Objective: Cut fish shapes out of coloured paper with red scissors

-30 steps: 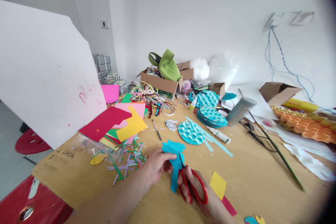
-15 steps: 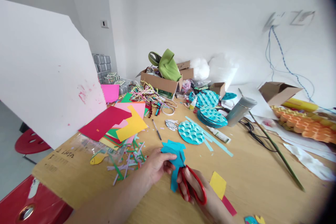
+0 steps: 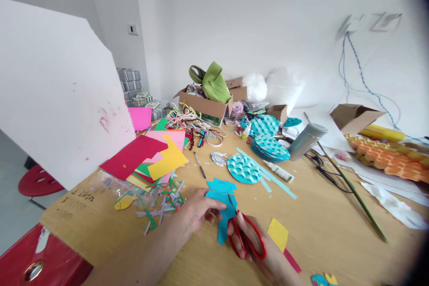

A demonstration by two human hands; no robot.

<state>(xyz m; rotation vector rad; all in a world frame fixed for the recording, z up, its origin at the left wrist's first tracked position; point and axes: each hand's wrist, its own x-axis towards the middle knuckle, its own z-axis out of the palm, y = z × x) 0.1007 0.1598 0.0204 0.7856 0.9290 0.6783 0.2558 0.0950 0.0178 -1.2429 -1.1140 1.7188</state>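
Observation:
My left hand (image 3: 200, 209) pinches a piece of blue paper (image 3: 229, 208) between thumb and fingers, just above the table. In my right hand (image 3: 248, 232) is a pair of red-handled scissors (image 3: 258, 240), its blades at the paper's right side. Part of the blades is hidden against the paper. Just beyond the held paper lies a blue paper scrap (image 3: 221, 185). Farther off are a fish cutout (image 3: 218, 158) in black and white, a pen (image 3: 200, 165) and a round turquoise disc with scale-like strips (image 3: 243, 169).
Coloured paper sheets (image 3: 134, 156) and paper strips (image 3: 164, 205) lie on the left. A glue bottle (image 3: 280, 172), a grey thermos (image 3: 307, 141) and a long green stick (image 3: 351, 201) are to the right. Yellow paper (image 3: 278, 233) lies beside my right wrist.
The scissors have shifted slightly down and right, and their handles have spread a little. A gap now shows between the held paper and the blue scrap beyond. My left hand stays nearly still.

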